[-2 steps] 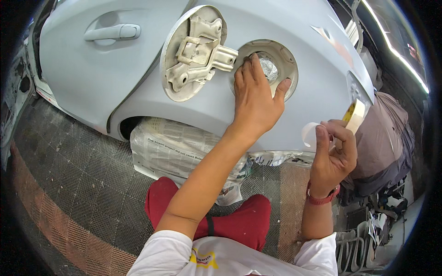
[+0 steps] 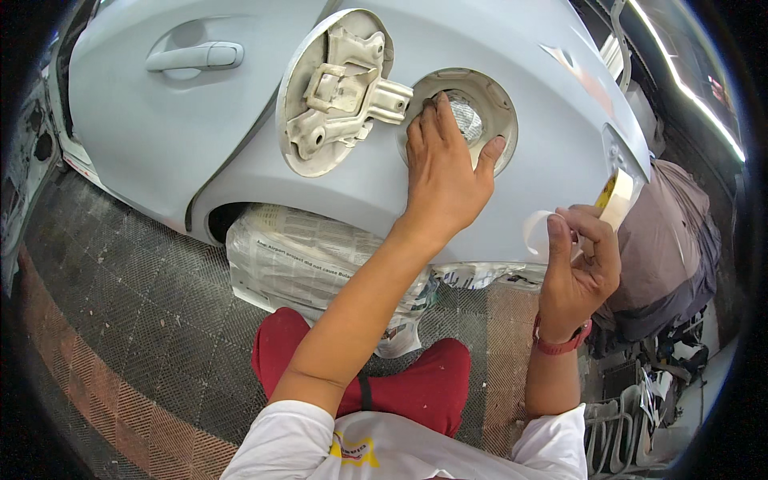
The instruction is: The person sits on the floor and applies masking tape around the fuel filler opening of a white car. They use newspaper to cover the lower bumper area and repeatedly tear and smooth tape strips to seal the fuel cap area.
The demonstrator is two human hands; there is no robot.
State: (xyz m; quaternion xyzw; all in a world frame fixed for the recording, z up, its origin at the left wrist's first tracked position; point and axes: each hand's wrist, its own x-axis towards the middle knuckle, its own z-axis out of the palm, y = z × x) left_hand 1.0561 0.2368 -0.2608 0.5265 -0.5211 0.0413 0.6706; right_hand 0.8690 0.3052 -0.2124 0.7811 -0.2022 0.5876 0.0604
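My left hand (image 2: pixel 446 164) reaches into the round fuel filler recess (image 2: pixel 502 112) of a pale grey car body. Its fingers are stretched out at the recess's left inner side, and the thumb stands apart by the right rim. Beside the fingertips, a crinkled silvery covering (image 2: pixel 466 120) lies over the middle of the recess; part is hidden by the hand. To the left, the fuel flap (image 2: pixel 344 88) hangs open, its metal hinge facing me. My right hand (image 2: pixel 582 264) is closed on a roll of masking tape (image 2: pixel 616 200), with a loose end (image 2: pixel 538 234) curling off toward the left.
Newspaper and clear plastic sheeting (image 2: pixel 300 256) cover the wheel below the recess. A car door handle (image 2: pixel 196 56) is at the upper left. A brown cloth-covered bundle (image 2: pixel 664 232) stands at the right, above stacked metal parts (image 2: pixel 624 424). Dark and reddish grid tiles (image 2: pixel 144 320) make the floor.
The fuel flap has shifted very slightly left. The tape roll has tilted a little in my right hand; my left hand stays in place.
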